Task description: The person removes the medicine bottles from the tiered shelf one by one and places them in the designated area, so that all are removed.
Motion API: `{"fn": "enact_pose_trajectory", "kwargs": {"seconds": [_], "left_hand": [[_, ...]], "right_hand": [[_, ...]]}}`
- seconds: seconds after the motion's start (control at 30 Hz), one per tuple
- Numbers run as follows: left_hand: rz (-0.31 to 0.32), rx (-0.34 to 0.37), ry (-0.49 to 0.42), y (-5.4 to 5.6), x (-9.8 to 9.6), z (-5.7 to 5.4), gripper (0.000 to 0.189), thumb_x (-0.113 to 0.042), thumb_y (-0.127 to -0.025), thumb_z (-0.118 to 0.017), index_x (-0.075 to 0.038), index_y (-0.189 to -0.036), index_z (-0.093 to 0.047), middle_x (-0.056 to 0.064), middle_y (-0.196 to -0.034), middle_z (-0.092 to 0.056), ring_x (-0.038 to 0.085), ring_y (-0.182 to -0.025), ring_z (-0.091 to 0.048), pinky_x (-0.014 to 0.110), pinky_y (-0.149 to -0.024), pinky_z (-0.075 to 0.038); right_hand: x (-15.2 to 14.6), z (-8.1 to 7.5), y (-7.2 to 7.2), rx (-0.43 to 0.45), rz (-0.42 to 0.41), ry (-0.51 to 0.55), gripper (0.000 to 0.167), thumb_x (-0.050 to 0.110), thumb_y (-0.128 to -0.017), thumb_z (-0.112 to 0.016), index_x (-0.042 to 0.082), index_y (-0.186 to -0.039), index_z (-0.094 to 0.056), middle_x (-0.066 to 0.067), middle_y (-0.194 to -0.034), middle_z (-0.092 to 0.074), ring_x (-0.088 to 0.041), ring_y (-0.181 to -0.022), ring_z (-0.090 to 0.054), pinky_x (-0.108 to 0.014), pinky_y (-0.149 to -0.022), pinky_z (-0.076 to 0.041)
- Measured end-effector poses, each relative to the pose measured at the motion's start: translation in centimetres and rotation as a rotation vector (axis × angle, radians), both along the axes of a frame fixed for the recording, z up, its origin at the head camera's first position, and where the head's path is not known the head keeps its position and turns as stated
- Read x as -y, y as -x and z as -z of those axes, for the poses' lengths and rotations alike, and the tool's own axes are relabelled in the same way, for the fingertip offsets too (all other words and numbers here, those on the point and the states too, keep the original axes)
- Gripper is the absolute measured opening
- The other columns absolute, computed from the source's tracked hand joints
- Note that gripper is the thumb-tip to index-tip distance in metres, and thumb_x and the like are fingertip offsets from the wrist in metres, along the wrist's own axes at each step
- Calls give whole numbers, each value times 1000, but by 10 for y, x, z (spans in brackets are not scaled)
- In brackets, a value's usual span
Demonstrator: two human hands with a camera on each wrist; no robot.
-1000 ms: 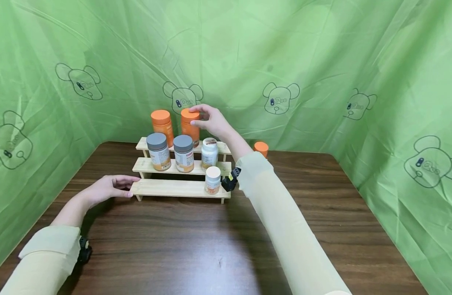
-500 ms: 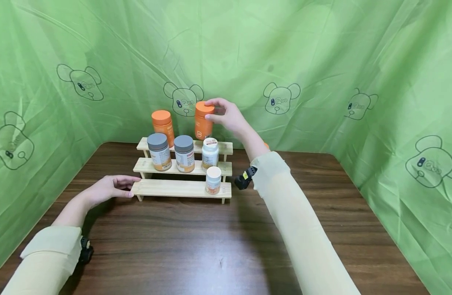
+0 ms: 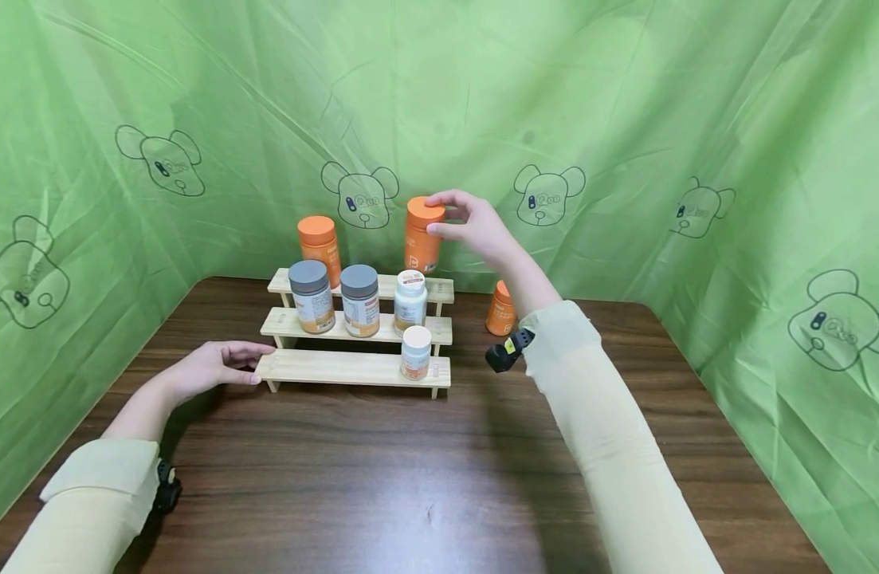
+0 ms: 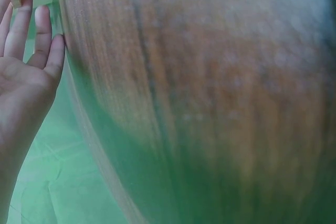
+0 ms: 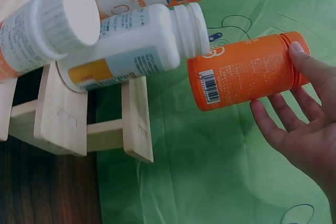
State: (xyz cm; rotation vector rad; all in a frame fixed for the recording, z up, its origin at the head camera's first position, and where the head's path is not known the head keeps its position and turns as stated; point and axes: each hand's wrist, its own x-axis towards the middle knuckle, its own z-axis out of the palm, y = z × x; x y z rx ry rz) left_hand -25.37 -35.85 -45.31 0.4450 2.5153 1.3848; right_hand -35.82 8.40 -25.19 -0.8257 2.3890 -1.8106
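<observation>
By the cap, my right hand [image 3: 475, 227] grips an orange pill bottle [image 3: 421, 249], raised at the right part of the top step. In the right wrist view, the thumb and fingers curl round the bottle's cap end. My left hand [image 3: 213, 367] holds the left end of the bottom step of a three-step wooden display rack [image 3: 331, 367], thumb at the front edge, fingers behind. Another orange bottle [image 3: 320, 249] stands on the top step. On the middle step are two grey-capped bottles [image 3: 312, 299] and a white bottle [image 3: 410, 303]; a small white bottle [image 3: 415, 355] stands on the bottom step.
One more orange bottle [image 3: 501, 311] stands on the dark wood table [image 3: 382, 470], right of the rack and partly behind the right forearm. A green curtain [image 3: 453, 104] with printed mouse heads encloses the table at the back and sides.
The right hand has lifted the orange bottle from the top step and moved it right. The orange bottle on the table shows more now. The left hand has stayed at the rack.
</observation>
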Motion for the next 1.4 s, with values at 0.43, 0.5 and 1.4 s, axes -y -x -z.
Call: {"fn": "enact_pose_trajectory", "kwargs": {"seconds": [0.43,0.5,1.4], "left_hand": [[-9,-31,68,-2,-1,-3,58,-24,-81,-75,-6,-132,-54,16,-124,-60,-5,-102,-55,15,-82,-45],[-10,-28,74,-2,-1,-4,58,-25,-80,-75,-6,-132,-54,15,-124,-60,-5,-101,-55,15,-82,-45],[-8,-21,71,-2,-2,-5,59,-25,-81,-74,-5,-132,-54,17,-125,-59,-5,-102,-55,15,-82,-45]], "right_hand": [[-31,-7,-7,10,25,13,39,12,-82,-74,12,-118,-61,-4,-126,-58,-20,-116,-54,-35,-92,-48],[-36,-9,-8,10,24,15,39,11,-82,-74,11,-119,-60,-5,-126,-59,-22,-117,-54,-35,-92,-48],[-123,-12,-23,-5,84,-39,40,17,-82,-74,14,-119,-60,-4,-126,-57,-20,-113,-54,-29,-90,-45]]}}
